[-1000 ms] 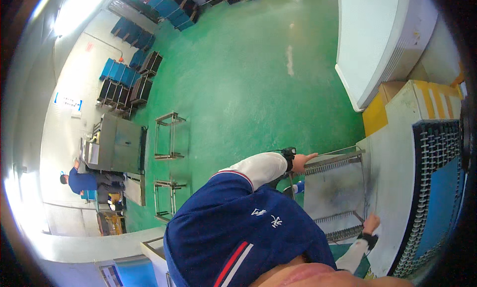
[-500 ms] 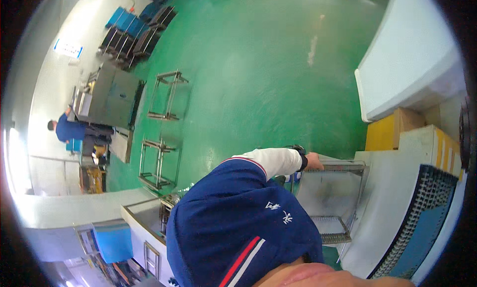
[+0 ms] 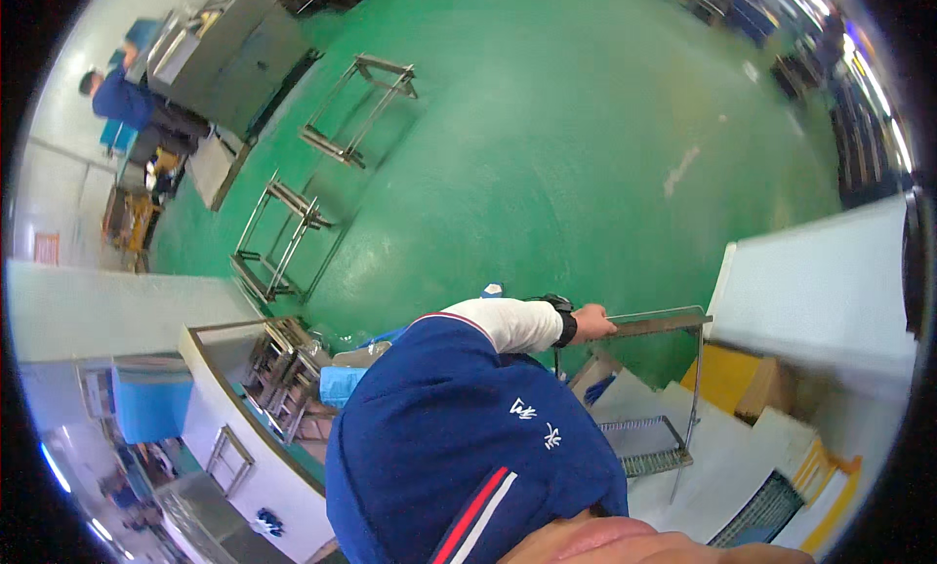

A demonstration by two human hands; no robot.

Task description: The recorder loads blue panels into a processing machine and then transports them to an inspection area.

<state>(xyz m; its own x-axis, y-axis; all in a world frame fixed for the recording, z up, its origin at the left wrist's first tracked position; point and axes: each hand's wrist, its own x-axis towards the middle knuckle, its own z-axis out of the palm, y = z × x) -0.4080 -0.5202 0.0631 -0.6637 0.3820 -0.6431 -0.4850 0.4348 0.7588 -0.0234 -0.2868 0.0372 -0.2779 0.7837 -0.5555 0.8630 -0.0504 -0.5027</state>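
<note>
My left arm, in a navy and white sleeve, reaches across the middle of the head view. A black watch is on its wrist. My left hand (image 3: 590, 322) is closed round the end of a metal rack (image 3: 691, 388), at its upper bar. The rack is an open frame of thin rods, with toothed crossbars at its far and near ends. White panels and a grey panel show behind and through it. My right hand is not in view.
Two low metal frame stands (image 3: 278, 237) are on the green floor (image 3: 547, 154) at left. A white bin (image 3: 264, 447) holds metal frames at lower left. Yellow and brown boxes (image 3: 727, 374) sit beside a white cabinet (image 3: 820, 271) at right. A person (image 3: 127, 96) stands at a grey machine.
The view has swung, so the floor stands sit higher and the right-side cabinet lower. The rack stays in my left hand and has come away from the white box beside it.
</note>
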